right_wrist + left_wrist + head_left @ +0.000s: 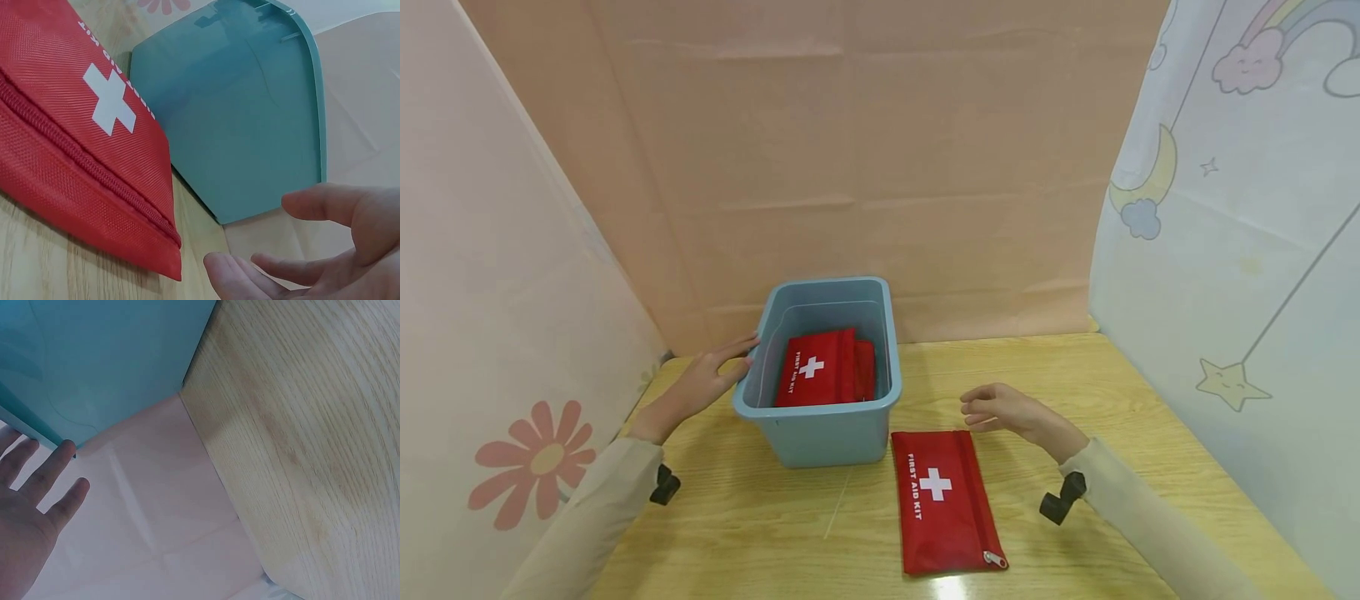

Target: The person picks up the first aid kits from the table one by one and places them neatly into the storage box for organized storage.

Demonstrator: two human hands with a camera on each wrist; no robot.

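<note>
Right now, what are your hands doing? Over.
Left hand open, touching the blue bin. Right hand open, hovering beside the red pouch on the table. Second pouch in bin. Nothing in the way.

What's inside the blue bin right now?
The blue bin holds a red first aid pouch, leaning, with more red fabric bunched beside it. Whatever lies beneath the pouch is covered.

1. The table (1075, 392) was light wood with visible grain and a slight sheen.
2. The bin (820, 433) was smooth blue-grey plastic, semi-matt.
3. The pouch on the table (943, 508) was red woven cloth, coarse-textured, with a metal zip pull.
4. The backdrop (887, 167) looked like matt, creased cloth.
</note>
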